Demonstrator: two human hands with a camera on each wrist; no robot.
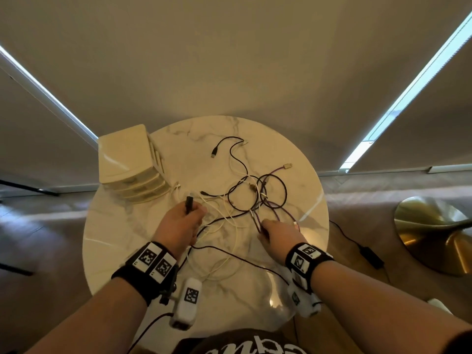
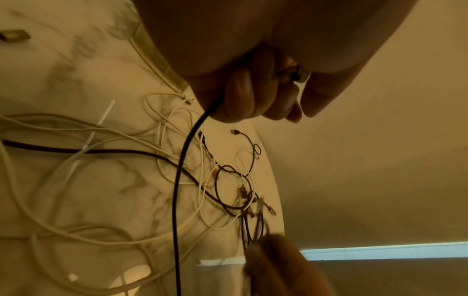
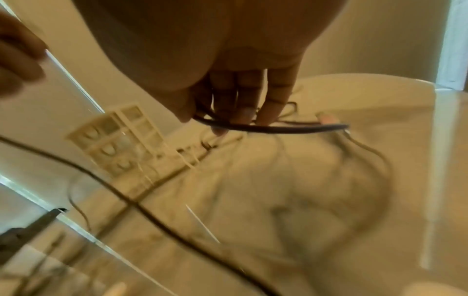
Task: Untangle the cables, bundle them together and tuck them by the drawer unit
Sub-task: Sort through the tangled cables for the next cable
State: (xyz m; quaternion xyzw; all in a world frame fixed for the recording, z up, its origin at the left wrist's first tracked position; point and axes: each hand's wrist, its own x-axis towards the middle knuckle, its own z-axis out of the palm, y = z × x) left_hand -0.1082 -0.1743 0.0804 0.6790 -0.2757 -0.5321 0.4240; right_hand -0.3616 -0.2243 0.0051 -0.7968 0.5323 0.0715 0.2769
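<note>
A tangle of black, white and purple cables (image 1: 245, 198) lies across the round marble table (image 1: 301, 159). My left hand (image 1: 181, 221) grips a black cable (image 2: 181, 180) near its plug end (image 1: 189, 204), which sticks up out of the fist; the cable hangs down below the curled fingers (image 2: 240, 94). My right hand (image 1: 277, 232) pinches a doubled purple cable (image 3: 268, 128) with thumb and fingertips (image 3: 243, 114), lifted off the table at the tangle's near right side. A cream drawer unit (image 1: 132, 164) stands at the table's far left edge.
Loose plug ends (image 1: 288, 165) lie toward the far side of the table. White cable loops (image 1: 224, 267) trail to the near edge. A black lead with a power brick (image 1: 370, 255) runs on the floor at right, beside a brass lamp base (image 1: 434, 233).
</note>
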